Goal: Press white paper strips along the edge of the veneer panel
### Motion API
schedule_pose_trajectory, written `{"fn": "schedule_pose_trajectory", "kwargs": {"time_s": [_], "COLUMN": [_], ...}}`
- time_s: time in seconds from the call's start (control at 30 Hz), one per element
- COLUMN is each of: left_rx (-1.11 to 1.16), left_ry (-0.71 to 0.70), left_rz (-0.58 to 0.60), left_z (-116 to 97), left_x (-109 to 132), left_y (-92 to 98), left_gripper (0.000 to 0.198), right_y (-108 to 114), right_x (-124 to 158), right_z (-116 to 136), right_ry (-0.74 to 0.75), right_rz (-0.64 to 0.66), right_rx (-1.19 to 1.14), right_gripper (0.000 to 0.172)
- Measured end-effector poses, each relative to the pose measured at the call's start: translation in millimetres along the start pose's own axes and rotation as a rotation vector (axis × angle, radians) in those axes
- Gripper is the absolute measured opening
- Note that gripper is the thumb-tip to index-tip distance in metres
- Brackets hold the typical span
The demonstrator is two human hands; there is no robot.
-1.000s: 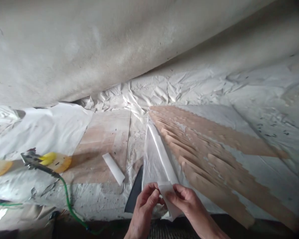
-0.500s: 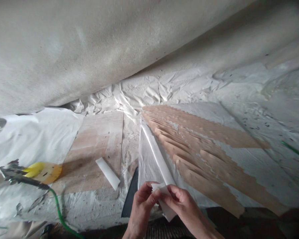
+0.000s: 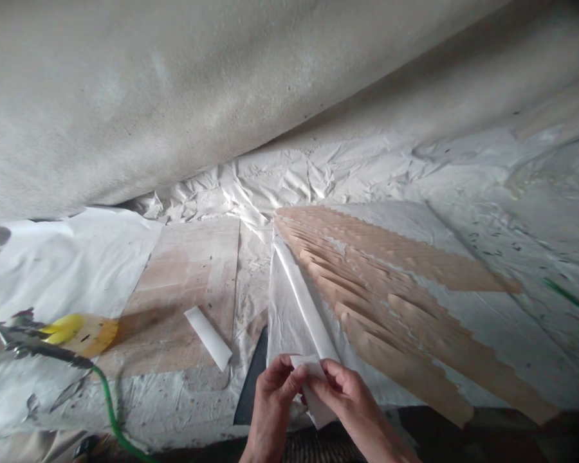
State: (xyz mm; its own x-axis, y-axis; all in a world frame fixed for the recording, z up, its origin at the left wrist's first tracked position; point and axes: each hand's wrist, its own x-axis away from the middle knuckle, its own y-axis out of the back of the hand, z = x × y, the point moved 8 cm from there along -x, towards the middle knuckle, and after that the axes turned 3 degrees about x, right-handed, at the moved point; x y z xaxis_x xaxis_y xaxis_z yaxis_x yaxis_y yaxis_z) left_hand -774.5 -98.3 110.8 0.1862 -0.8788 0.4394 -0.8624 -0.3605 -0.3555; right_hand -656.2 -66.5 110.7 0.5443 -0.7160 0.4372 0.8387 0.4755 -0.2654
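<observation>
Left hand (image 3: 275,392) and right hand (image 3: 343,391) pinch the white strip (image 3: 320,411), fingers closed on it! It's at the long white band's (image 3: 303,302) near end, two-handed, probably to keep it steady.

Left hand (image 3: 274,389) and right hand (image 3: 342,389) are pinching a white strip (image 3: 319,406) at the surface's (image 3: 166,402) near edge. Loose strip (image 3: 208,339) is lying on brown panel (image 3: 183,280), left; hosed tool (image 3: 43,347) is resting farther left; tan pieces (image 3: 381,344) are overlapping, right.

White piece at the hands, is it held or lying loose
Held: the left hand and right hand grip the white piece near its far end.
</observation>
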Motion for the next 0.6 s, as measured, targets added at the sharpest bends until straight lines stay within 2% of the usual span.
{"fn": "schedule_pose_trajectory", "kwargs": {"time_s": [0.1,0.2,0.33,0.47,0.6], "left_rx": [0.083,0.219,0.340,0.329,0.258], "left_ry": [0.000,0.052,0.107,0.071,0.046], "left_rz": [0.007,-0.033,-0.077,-0.053,-0.037], "left_z": [0,1,2,-1,-1], "left_x": [0,1,-3,-11,-19], "left_y": [-1.5,-1.8,-1.5,-2.8,-6.5], "left_gripper": [0.020,0.025,0.030,0.025,0.020], "right_y": [-2,-7,-7,8,21], "right_x": [2,7,16,27,36], "right_z": [4,10,3,-10,-9], "right_ry": [-0.005,-0.010,-0.052,-0.116,-0.127], "right_rz": [0.013,0.081,0.175,0.130,0.079], "right_rx": [-0.002,0.037,0.079,0.107,0.155], "right_gripper": [0.044,0.045,0.051,0.060,0.058]}}
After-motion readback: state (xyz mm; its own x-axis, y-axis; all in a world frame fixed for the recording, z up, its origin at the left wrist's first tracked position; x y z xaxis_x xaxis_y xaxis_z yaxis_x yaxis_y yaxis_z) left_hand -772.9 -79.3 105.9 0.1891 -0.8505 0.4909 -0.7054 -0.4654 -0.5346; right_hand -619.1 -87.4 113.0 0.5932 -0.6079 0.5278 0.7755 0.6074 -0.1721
